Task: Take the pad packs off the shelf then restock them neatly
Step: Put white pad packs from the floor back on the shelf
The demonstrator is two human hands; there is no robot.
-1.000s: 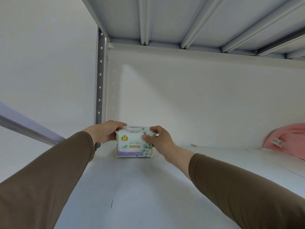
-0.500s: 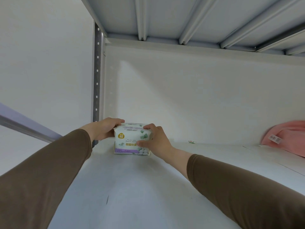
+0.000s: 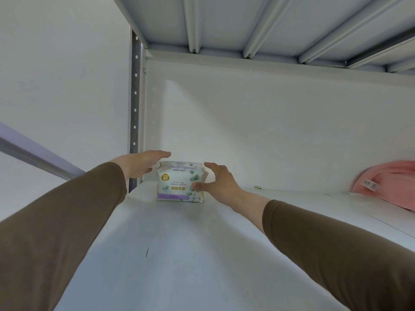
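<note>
One white pad pack (image 3: 176, 184) with green leaves and a purple strip stands upright on the white shelf board (image 3: 179, 254), near the back left corner. My left hand (image 3: 143, 163) hovers just left of the pack with straight fingers, off its surface. My right hand (image 3: 217, 182) sits at the pack's right end with fingers spread. Its thumb lies against the front face and the fingertips are near the top corner. Neither hand grips the pack. Brown sleeves cover both forearms.
A pink folded cloth (image 3: 390, 185) with a tag lies at the shelf's right. A tiny green-and-white scrap (image 3: 259, 187) sits by the back wall. The perforated metal upright (image 3: 134, 108) stands left of the pack, and the ribbed upper shelf (image 3: 247, 23) hangs overhead.
Both hands held the pack's ends before. Now their fingers have opened and drawn away slightly, and the pack stands by itself on the shelf.
</note>
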